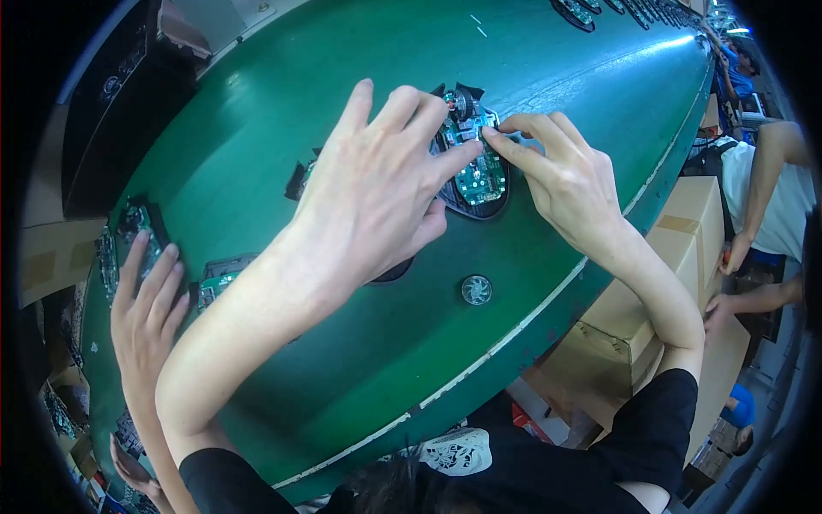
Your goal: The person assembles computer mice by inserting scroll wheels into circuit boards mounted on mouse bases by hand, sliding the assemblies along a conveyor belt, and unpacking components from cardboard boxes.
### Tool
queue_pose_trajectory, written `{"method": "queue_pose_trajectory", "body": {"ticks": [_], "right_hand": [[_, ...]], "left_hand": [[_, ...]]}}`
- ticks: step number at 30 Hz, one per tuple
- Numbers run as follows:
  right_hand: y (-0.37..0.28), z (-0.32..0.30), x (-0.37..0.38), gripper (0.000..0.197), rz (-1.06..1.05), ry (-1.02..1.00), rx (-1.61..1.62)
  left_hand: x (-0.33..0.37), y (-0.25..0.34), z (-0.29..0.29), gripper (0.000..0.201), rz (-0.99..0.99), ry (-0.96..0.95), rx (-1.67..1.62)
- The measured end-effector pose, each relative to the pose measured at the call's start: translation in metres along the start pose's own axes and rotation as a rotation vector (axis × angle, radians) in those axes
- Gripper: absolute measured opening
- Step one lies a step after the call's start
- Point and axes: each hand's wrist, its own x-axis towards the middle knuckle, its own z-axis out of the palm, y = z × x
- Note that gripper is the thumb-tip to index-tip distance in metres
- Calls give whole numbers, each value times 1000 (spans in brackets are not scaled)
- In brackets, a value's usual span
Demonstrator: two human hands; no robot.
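A computer mouse base (485,208), black, lies on the green table with a green circuit board (481,182) in it. A dark scroll wheel (461,103) sits at its far end. My left hand (372,171) reaches over from the left, fingers apart, with one fingertip touching the board. At the board's right edge, my right hand (561,167) has its fingertips closed together; exactly what they pinch is partly hidden. Behind my left hand and forearm, another dark mouse part (298,182) and a mouse half with a green board (216,287) are partly covered.
A small round finned disc (477,289) lies nearby on the green table (368,360). At left, a co-worker's hand (147,300) touches another mouse assembly (141,224). More boards (575,12) line the far edge. A cardboard box (638,317) stands beyond the right edge, near other people.
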Motion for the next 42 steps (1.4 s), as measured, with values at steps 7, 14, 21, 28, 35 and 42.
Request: {"method": "queue_pose_trajectory", "body": {"ticks": [7,14,21,28,35,42], "right_hand": [[-10,-13,-3,45,32,-35,-42],[-26,-9,-17,57,32,-81,-1],[97,20,42,53,150,-58,-153],[137,33,54,56,145,-96,-107],[25,-46,9,45,181,-112,315],[-82,-82,-50,50,255,-381,395]], "left_hand": [[3,5,-6,59,-17,1,3],[-19,-8,-41,64,-98,-12,-233],[-71,-10,-78,58,-221,-19,-167],[-125,-7,-74,50,-321,-45,-195],[-150,-1,-60,45,-272,-9,-214],[-116,19,-49,53,-236,111,-251]]}}
